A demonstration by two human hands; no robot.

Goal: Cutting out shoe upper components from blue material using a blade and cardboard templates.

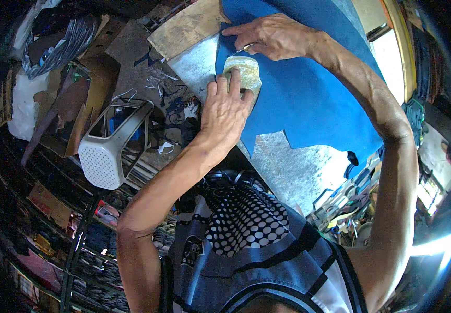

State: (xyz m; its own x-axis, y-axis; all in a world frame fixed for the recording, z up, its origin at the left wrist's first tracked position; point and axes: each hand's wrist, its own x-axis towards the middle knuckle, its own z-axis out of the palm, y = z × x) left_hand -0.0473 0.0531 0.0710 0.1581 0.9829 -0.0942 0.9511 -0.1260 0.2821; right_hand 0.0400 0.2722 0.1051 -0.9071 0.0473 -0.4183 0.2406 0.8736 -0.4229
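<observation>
My left hand (226, 109) lies with fingers stretched out and spread, pressing a pale yellowish, worn flat template (244, 64) onto a blue sheet of material (298, 99). The template sits near the sheet's left edge. Just beyond its top end, my right hand (275, 37) pinches a small thin metal-tipped tool (247, 47), which looks like a cutting knife. Its tip points down-left toward the sheet beside the template. The index finger of that hand stretches out to the left, while the palm hides the rest of the tool.
Under the sheet is a grey, scuffed work surface (296, 161), showing where the sheet is cut away. A brown board (186, 28) lies at the far left. An upturned grey plastic stool (103, 159) and an open cardboard box (92, 94) stand left, near floor scraps.
</observation>
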